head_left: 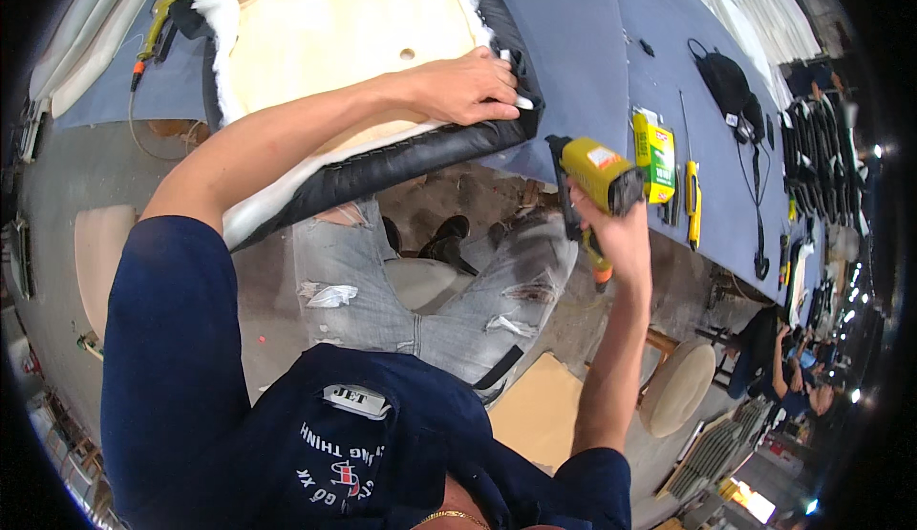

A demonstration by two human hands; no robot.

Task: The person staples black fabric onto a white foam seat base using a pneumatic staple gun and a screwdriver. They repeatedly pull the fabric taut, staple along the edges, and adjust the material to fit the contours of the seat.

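A seat panel lies underside up on the table, with a pale plywood board (353, 29), white padding (222, 38) at its rim and a black upholstery cover (392, 162) around it. My left hand (468, 89) is at the near right corner, its fingers closed on the folded cover. My right hand (611, 229) grips a yellow and black pneumatic staple gun (594, 169) by the handle. The gun is just right of that corner, apart from the cover, its nose toward the panel. An orange fitting shows at the lower end of its handle.
A second air tool (153, 33) with a hose lies at the left of the blue-grey table (578, 62). To the right are a yellow-green box (654, 158), a yellow-handled screwdriver (693, 205) and a black pouch (723, 81) with straps. A round cushioned stool (678, 389) stands on the floor.
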